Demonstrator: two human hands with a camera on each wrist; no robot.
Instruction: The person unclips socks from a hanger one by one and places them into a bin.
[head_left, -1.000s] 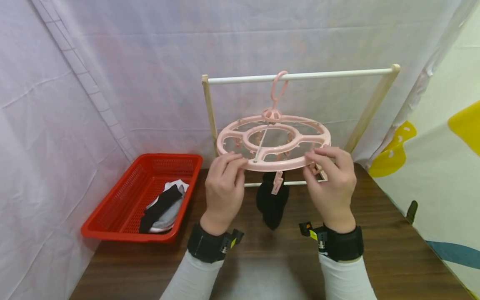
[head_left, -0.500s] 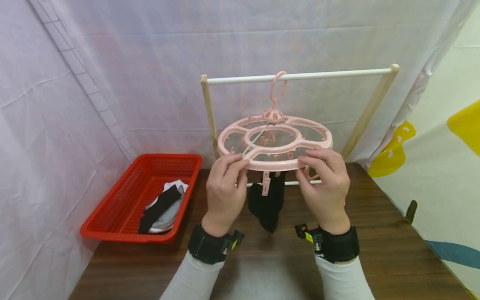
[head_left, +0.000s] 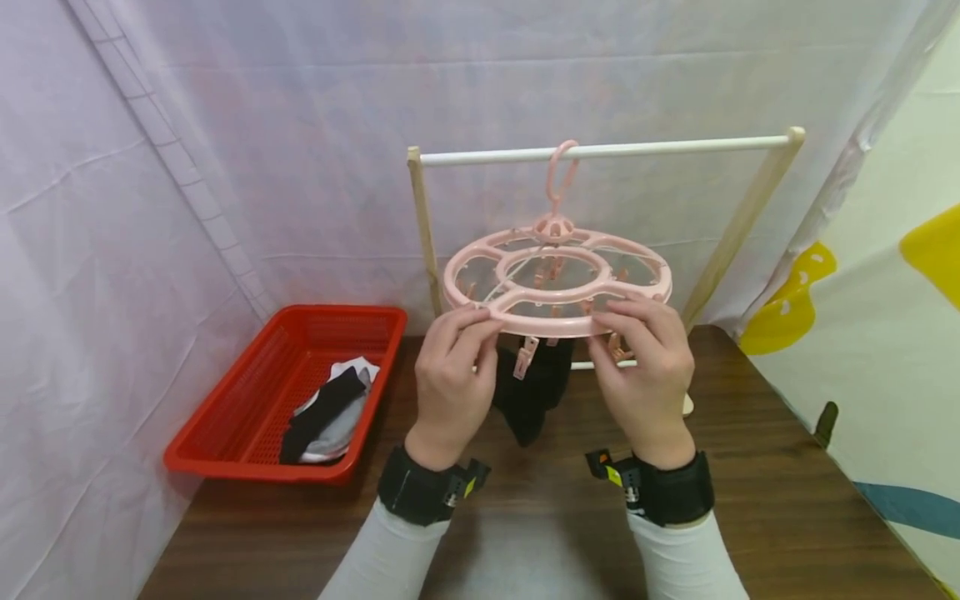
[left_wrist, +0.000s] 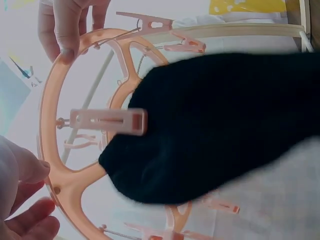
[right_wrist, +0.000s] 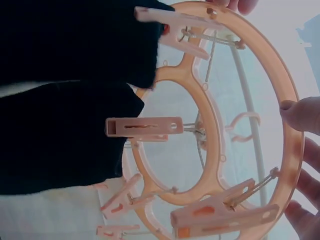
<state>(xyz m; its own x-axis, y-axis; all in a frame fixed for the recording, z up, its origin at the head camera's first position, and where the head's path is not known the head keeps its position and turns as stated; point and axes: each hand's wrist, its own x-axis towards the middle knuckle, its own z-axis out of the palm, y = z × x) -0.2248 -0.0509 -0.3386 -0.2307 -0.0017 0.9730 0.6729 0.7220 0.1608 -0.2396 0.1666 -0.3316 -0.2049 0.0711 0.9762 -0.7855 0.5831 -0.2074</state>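
Note:
A round pink clothespin hanger [head_left: 551, 327] hangs by its hook from a white rail. My left hand [head_left: 454, 379] pinches the front left of its rim, thumb below and fingers on top. On the front right of the same rim my right hand [head_left: 647, 375] holds on in a similar way. Below the ring dangle black socks [head_left: 534, 392], partly hidden by the rim in the head view. In the left wrist view a pink clothespin [left_wrist: 107, 121] overlaps a black sock [left_wrist: 210, 125]. Two black sock pieces show in the right wrist view, with another clothespin [right_wrist: 145, 126] at the lower one [right_wrist: 65, 140].
A rack with a white rail [head_left: 675, 149] and wooden posts stands at the back of the brown table [head_left: 780, 500]. To the left, a red plastic basket [head_left: 225, 472] contains black, grey and white socks [head_left: 330, 414]. White cloth [head_left: 300, 125] hangs behind.
The hanger has turned, its near side shifting left along with a dangling clothespin and the black socks. My right hand has moved slightly left; my left hand has stayed nearly in place.

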